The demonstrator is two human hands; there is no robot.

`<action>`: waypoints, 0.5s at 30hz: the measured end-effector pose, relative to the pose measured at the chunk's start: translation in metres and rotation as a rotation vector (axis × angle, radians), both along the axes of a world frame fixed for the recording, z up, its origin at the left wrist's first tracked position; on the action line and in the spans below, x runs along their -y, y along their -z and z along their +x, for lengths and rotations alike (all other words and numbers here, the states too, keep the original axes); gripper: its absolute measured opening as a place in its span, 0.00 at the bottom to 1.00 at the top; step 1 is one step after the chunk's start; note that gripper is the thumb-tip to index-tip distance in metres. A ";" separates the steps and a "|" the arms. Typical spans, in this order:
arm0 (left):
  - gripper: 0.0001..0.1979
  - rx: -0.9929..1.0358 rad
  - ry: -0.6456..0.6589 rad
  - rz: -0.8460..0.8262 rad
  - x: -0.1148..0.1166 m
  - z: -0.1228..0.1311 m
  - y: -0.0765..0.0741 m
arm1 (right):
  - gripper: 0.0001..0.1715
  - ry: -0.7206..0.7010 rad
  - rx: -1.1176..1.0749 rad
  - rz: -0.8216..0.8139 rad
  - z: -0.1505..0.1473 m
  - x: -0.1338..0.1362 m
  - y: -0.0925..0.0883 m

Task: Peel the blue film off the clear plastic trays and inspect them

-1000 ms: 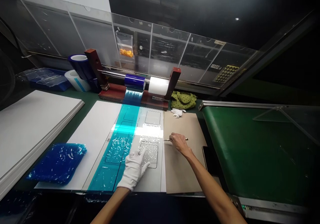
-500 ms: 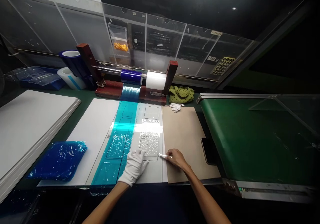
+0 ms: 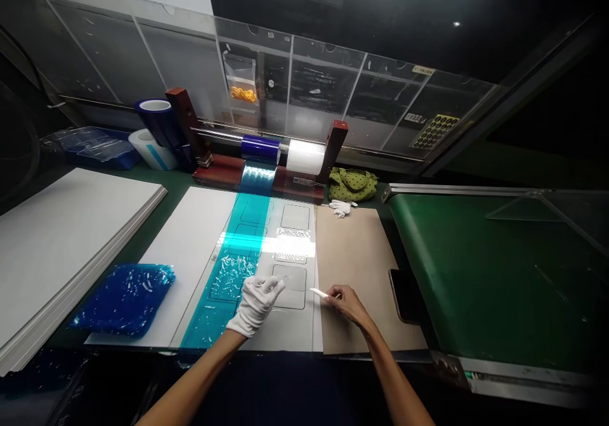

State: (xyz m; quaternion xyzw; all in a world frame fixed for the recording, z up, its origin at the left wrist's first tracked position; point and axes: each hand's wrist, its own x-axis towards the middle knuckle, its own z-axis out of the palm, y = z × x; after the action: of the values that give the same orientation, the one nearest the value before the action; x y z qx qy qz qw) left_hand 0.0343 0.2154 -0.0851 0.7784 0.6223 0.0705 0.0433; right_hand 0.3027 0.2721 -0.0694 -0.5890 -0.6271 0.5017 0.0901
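My left hand (image 3: 255,304), in a white glove, rests on a pale sheet (image 3: 295,324) marked with rectangles, its fingers pinched together at the lower rectangle (image 3: 291,280). It seems to pinch the clear film strip (image 3: 293,246), which lies crinkled further up the sheet. A teal-blue film strip (image 3: 228,274) runs down the sheet just left of the hand. My bare right hand (image 3: 348,302) lies on brown cardboard (image 3: 356,255) and grips a thin white blade-like tool (image 3: 318,293) that points left toward the sheet's edge.
At the back, a red wooden stand (image 3: 333,150) carries a blue film roll (image 3: 259,148) and a white roll (image 3: 306,156). A crumpled blue film pile (image 3: 126,299) and stacked white boards (image 3: 57,236) lie left. A phone (image 3: 405,296) and a green conveyor belt (image 3: 480,274) are on the right.
My right hand slid the tool down the sheet's right edge toward me. The crinkled clear film over the lower rectangle is gone; my left fingers went from flat to pinched.
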 end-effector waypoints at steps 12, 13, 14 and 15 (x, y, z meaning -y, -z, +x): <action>0.13 0.010 -0.060 0.163 0.018 -0.026 -0.023 | 0.09 -0.128 0.265 0.506 -0.033 -0.026 -0.013; 0.13 0.008 -0.058 0.158 0.017 -0.026 -0.023 | 0.09 -0.178 0.321 0.537 -0.043 -0.029 -0.012; 0.13 0.009 -0.067 0.148 0.015 -0.025 -0.023 | 0.09 -0.230 0.375 0.559 -0.053 -0.034 -0.011; 0.13 0.011 -0.080 0.138 0.014 -0.023 -0.024 | 0.10 -0.280 0.420 0.573 -0.062 -0.038 -0.011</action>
State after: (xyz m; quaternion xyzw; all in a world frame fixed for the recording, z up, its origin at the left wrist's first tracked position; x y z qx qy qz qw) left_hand 0.0116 0.2010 -0.0615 0.7537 0.6463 0.1191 -0.0096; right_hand 0.2405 0.3106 -0.0587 -0.5384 -0.8213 0.1815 0.0511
